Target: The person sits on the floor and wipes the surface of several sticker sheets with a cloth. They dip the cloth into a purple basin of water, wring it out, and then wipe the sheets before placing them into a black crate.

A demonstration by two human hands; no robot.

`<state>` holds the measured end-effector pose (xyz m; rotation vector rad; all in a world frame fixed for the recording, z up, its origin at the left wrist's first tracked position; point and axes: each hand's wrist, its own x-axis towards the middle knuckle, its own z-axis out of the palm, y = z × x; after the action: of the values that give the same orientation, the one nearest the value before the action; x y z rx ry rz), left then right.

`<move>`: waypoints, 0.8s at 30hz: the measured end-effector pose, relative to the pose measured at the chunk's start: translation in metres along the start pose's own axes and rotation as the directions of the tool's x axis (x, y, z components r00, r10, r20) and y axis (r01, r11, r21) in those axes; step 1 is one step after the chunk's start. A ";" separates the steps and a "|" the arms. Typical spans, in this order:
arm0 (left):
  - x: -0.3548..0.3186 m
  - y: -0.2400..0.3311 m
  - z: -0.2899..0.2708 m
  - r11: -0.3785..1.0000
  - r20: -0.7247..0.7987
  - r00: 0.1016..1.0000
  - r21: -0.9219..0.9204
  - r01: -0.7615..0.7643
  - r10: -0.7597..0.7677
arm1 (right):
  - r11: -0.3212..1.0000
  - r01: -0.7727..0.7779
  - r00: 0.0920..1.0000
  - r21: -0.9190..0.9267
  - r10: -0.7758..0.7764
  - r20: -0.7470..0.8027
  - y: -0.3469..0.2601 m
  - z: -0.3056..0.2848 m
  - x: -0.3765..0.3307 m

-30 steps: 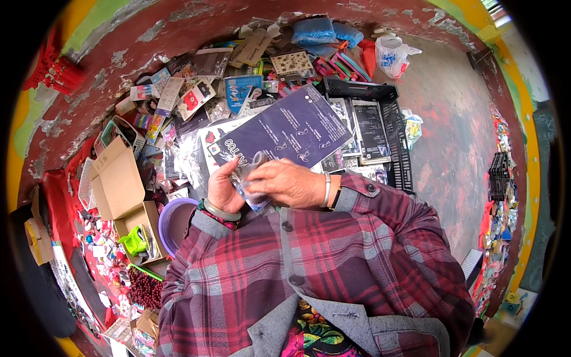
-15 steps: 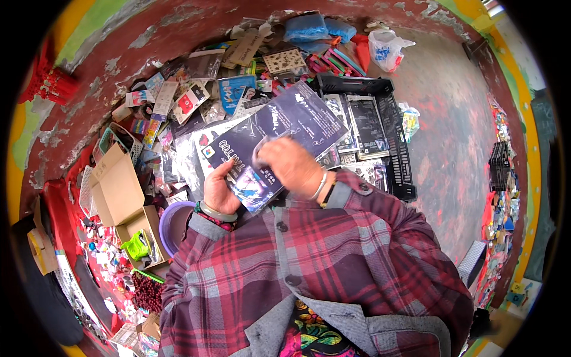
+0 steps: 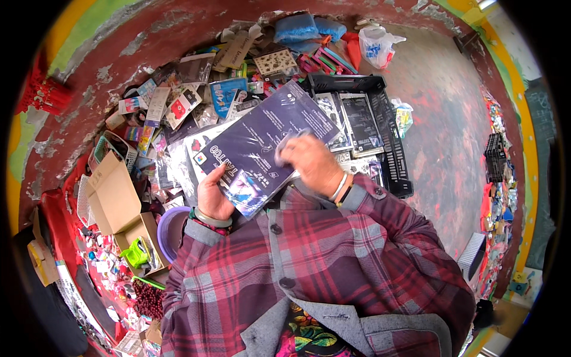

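A large, flat, dark-blue printed packet (image 3: 256, 143) in a shiny clear sleeve lies tilted across the front of my body. Its lower left corner is gripped by my left hand (image 3: 216, 195), thumb on top. Over the packet's right part is my right hand (image 3: 312, 165), its fingers closed on a small greyish-lilac wad (image 3: 286, 146) like a folded cloth, touching or just above the sleeve. The fingertips are partly hidden. Under the packet's left edge lie pale printed sheets (image 3: 196, 141) and clear plastic. Right of it, a black plastic crate (image 3: 392, 140) holds several similar dark packets (image 3: 361, 122).
Mixed packaged goods (image 3: 184, 104) are heaped against the peeling red wall. At the left are an open cardboard box (image 3: 113, 196) with a bright green item (image 3: 135, 253) and a purple basin (image 3: 169, 232). A white plastic bag (image 3: 378, 46) lies on the concrete floor (image 3: 440, 131) beyond the crate.
My right hand has slid to the right across the packet with the wad, uncovering more of its middle. My left hand keeps its hold on the corner. The whole view has shifted slightly.
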<state>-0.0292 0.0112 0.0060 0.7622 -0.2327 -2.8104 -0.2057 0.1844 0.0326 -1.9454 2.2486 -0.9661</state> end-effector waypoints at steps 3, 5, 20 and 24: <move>0.002 0.002 -0.005 1.000 0.016 1.000 0.003 0.002 -0.002 | 0.975 -0.197 0.975 -0.102 0.184 -0.122 0.025 -0.016 -0.002; 0.004 0.002 -0.004 1.000 0.012 1.000 0.005 0.006 -0.006 | 0.982 -0.170 0.974 -0.078 0.156 -0.163 0.027 -0.017 -0.004; 0.008 0.003 -0.012 0.998 0.040 0.998 0.011 0.055 -0.056 | 0.972 0.185 0.983 -0.144 -0.181 0.039 -0.011 0.021 0.002; 0.003 0.003 -0.011 1.000 0.065 0.997 0.012 0.028 -0.029 | 0.986 0.124 0.992 -0.111 -0.123 0.017 0.022 -0.007 0.020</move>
<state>-0.0255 0.0071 -0.0038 0.6816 -0.2505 -2.8661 -0.2323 0.1704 0.0360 -2.1530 2.2458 -0.8560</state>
